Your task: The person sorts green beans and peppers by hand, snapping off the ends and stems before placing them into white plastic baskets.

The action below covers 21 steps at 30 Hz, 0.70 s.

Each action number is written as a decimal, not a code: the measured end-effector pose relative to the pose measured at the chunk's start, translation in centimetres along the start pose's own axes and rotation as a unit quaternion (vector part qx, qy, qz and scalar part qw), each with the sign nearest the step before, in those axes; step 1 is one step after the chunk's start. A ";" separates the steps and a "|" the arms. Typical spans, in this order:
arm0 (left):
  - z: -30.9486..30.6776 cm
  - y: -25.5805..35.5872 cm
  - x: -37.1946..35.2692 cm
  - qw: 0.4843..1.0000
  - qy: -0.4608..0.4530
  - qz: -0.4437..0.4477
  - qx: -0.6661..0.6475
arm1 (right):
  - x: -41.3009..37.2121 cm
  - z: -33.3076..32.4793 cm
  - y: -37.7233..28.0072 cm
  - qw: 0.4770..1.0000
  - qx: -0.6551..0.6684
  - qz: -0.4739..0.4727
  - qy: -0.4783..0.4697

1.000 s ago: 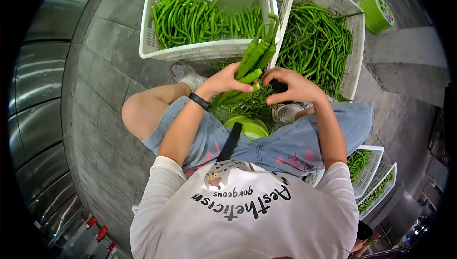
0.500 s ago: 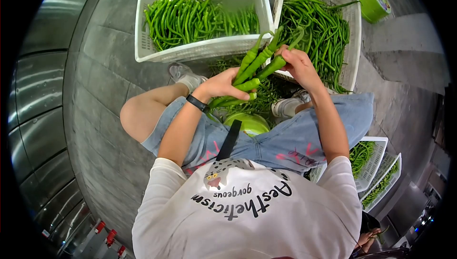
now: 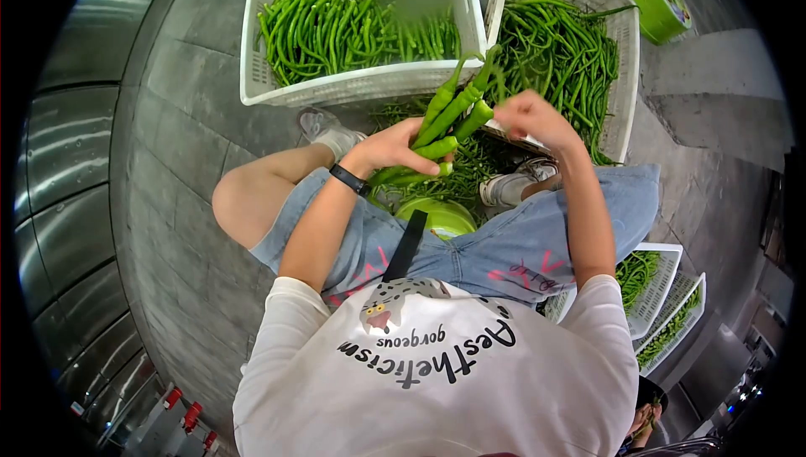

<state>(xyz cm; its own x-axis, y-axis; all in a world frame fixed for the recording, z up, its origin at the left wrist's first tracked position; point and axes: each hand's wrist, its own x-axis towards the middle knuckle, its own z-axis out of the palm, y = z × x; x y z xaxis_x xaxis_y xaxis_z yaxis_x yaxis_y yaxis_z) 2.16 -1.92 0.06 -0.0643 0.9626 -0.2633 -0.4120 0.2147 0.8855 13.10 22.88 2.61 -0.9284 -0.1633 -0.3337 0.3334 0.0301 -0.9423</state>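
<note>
My left hand [image 3: 399,148] is closed around a bunch of long green peppers [image 3: 453,113], held above my lap. Some still have curved stems at their upper ends; others show pale, stemless ends. My right hand [image 3: 537,121], smeared by motion, is just right of the bunch with its fingers curled in. A blurred green pepper stem [image 3: 500,83] shows at its fingertips, apart from the nearest pepper's bare end.
A white crate [image 3: 361,79] of lined-up green peppers stands ahead, beside another crate [image 3: 623,96] of tangled ones. Stems [image 3: 478,163] litter the floor between my feet. A green tub [image 3: 659,8] stands far right. Smaller crates [image 3: 672,289] and another person's hand [image 3: 645,419] are at lower right.
My right hand has pulled away to the right and slightly down from the bunch. The stem it pinched has come off its pepper, baring a pale end. My left hand keeps its grip.
</note>
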 end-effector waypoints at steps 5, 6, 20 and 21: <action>0.1 0.9 0.0 0.998 -0.001 -0.002 0.069 | -1.4 0.9 -2.0 0.967 -0.239 -0.020 -0.088; 0.1 0.9 0.2 0.996 0.003 0.002 0.094 | -1.7 0.7 -1.9 0.969 -0.231 -0.046 -0.071; 0.2 0.6 0.4 0.986 0.020 -0.015 0.164 | -1.2 2.0 0.3 0.987 0.135 -0.067 0.064; 0.2 0.6 0.3 0.986 0.018 -0.015 0.162 | -1.1 2.2 0.8 0.980 0.167 -0.090 0.062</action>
<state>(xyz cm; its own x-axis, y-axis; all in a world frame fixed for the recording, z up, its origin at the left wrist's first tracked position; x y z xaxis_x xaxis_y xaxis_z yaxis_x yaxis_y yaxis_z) 2.07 -1.44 0.56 -0.0918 0.9494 -0.3003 -0.1019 0.2911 0.9513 14.77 20.96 2.27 -0.9829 -0.0146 -0.1834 0.1786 -0.3153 -0.9321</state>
